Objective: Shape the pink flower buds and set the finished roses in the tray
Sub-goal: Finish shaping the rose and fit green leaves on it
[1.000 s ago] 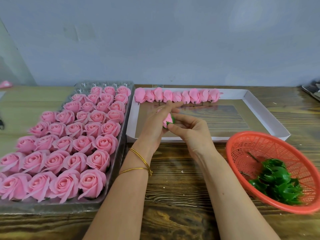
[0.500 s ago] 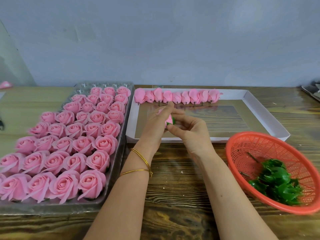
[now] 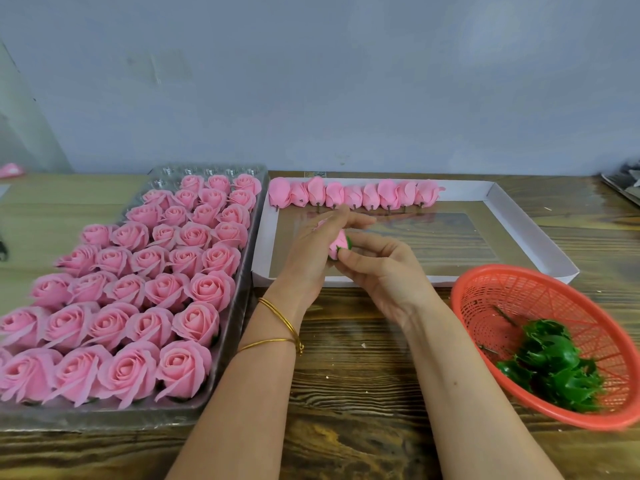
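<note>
Left hand [image 3: 311, 254] and right hand [image 3: 377, 271] meet above the white box's [image 3: 519, 233] near edge, both pinching one pink bud [image 3: 337, 244] with a green base between their fingertips. Left: tray [image 3: 239, 306] of finished roses [image 3: 138, 271]. Behind: a row of buds [image 3: 353, 194]. Right: red basket [image 3: 502, 282] of green pieces [image 3: 550, 362].

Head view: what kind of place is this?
Probably a small craft workbench for assembling artificial roses. A plastic tray holds rows of finished pink roses, a white box lid holds a row of unshaped buds, and a red basket holds green leaf pieces.
</note>
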### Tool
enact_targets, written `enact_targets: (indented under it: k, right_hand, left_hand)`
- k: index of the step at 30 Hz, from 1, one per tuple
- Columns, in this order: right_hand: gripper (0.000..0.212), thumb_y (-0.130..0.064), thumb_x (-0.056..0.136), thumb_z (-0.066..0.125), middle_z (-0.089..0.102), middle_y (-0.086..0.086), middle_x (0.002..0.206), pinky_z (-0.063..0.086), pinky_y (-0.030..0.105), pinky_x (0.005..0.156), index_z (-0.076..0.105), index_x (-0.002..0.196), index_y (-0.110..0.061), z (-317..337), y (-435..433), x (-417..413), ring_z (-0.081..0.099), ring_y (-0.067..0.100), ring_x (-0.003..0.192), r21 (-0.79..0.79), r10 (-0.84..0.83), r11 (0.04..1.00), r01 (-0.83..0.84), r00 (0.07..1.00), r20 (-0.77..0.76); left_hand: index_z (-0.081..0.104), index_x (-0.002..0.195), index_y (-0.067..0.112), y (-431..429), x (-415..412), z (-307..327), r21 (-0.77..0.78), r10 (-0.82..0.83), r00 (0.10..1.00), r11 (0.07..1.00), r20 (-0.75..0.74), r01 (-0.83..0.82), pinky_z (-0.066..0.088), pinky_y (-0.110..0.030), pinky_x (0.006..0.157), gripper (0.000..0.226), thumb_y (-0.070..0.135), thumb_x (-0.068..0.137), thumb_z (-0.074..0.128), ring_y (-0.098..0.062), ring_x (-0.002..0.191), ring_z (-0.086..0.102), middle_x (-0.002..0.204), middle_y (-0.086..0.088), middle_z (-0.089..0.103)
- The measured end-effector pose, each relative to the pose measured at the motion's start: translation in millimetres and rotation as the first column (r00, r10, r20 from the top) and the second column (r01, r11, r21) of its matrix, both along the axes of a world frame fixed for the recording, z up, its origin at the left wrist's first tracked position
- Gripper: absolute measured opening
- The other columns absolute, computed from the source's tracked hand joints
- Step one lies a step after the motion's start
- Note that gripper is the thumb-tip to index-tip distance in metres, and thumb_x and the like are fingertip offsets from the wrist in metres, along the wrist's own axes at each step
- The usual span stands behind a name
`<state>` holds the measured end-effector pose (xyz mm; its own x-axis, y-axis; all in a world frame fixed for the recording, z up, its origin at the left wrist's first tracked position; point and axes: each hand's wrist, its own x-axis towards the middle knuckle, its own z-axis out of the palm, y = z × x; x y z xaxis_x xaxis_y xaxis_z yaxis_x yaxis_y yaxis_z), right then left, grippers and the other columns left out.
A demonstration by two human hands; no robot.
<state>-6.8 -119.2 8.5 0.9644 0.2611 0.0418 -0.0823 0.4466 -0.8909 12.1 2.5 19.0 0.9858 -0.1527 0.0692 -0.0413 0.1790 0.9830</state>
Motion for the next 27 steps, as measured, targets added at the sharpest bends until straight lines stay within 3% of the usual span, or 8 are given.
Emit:
enact_targets:
  k: [4, 9, 15, 18, 20, 24, 27]
  right_hand:
    - [0.032, 0.004, 0.070, 0.069, 0.074, 0.015, 0.094, 0.056, 0.027, 0.081, 0.076, 0.099, -0.005, -2, -3, 1, 0.071, 0.021, 0.093, -0.019, 0.015, 1.000, -0.015, 1.000, 0.010]
    - [0.031, 0.009, 0.070, 0.072, 0.074, 0.012, 0.089, 0.056, 0.030, 0.086, 0.076, 0.096, -0.007, -2, -2, 1, 0.070, 0.022, 0.089, -0.112, 0.017, 0.994, -0.012, 0.999, 0.047]
    - [0.035, -0.001, 0.066, 0.077, 0.066, 0.031, 0.104, 0.050, 0.046, 0.100, 0.073, 0.100, -0.001, 2, 0, -1, 0.062, 0.034, 0.096, -0.231, -0.101, 0.965, 0.121, 0.990, 0.098]
    - [0.026, 0.004, 0.075, 0.074, 0.072, 0.017, 0.087, 0.053, 0.047, 0.096, 0.074, 0.099, -0.006, 1, 0, -2, 0.067, 0.030, 0.088, -0.256, -0.203, 0.937, 0.238, 0.967, 0.154]
    - [0.027, 0.005, 0.076, 0.074, 0.073, 0.018, 0.093, 0.055, 0.048, 0.094, 0.073, 0.101, -0.004, -1, 0, 0, 0.069, 0.034, 0.095, -0.291, -0.277, 0.901, 0.322, 0.943, 0.186]
    - [0.032, 0.014, 0.075, 0.069, 0.075, 0.010, 0.087, 0.061, 0.043, 0.080, 0.067, 0.101, -0.004, -6, 4, 2, 0.072, 0.029, 0.087, -0.294, -0.338, 0.872, 0.391, 0.916, 0.215]
    - [0.040, 0.015, 0.074, 0.070, 0.075, -0.004, 0.084, 0.059, 0.029, 0.071, 0.056, 0.104, -0.008, -8, 5, 2, 0.072, 0.014, 0.084, -0.268, -0.346, 0.879, 0.394, 0.915, 0.208]
  left_hand:
    - [0.078, 0.094, 0.026, 2, 0, -1, 0.030, -0.077, 0.997, 0.997, -0.012, 0.077, 0.053, -0.031, 0.088, 0.033, 0.048, 0.092, 0.053, -0.009, 0.103, 0.066, 0.102, 0.008, 0.072]
    - [0.077, 0.100, 0.026, 5, 1, -2, 0.048, -0.123, 0.992, 0.991, -0.021, 0.124, 0.056, -0.025, 0.080, 0.029, 0.041, 0.094, 0.054, -0.007, 0.098, 0.067, 0.100, 0.010, 0.073]
    - [0.073, 0.108, 0.029, 5, 1, 0, 0.005, -0.111, 0.991, 0.994, -0.071, 0.112, 0.053, -0.039, 0.096, 0.027, 0.041, 0.085, 0.066, -0.020, 0.111, 0.063, 0.111, 0.002, 0.069]
    - [0.070, 0.104, 0.023, 3, 1, 0, 0.025, -0.041, 0.997, 0.999, -0.068, 0.043, 0.056, -0.038, 0.089, 0.042, 0.045, 0.069, 0.079, -0.022, 0.105, 0.065, 0.106, -0.004, 0.069]
    - [0.066, 0.109, 0.013, 3, 1, -2, 0.053, -0.045, 0.998, 0.997, -0.046, 0.047, 0.056, -0.042, 0.089, 0.053, 0.041, 0.066, 0.082, -0.026, 0.103, 0.066, 0.107, -0.012, 0.068]
    - [0.073, 0.090, 0.022, -1, -1, -1, 0.089, -0.075, 0.997, 0.993, -0.016, 0.076, 0.058, -0.036, 0.083, 0.017, 0.021, 0.076, 0.081, -0.025, 0.097, 0.069, 0.096, -0.013, 0.072]
    - [0.066, 0.099, 0.004, -5, -2, -2, 0.101, -0.035, 0.999, 0.994, -0.017, 0.037, 0.057, -0.041, 0.086, 0.028, 0.016, 0.078, 0.079, -0.029, 0.096, 0.069, 0.098, -0.021, 0.070]
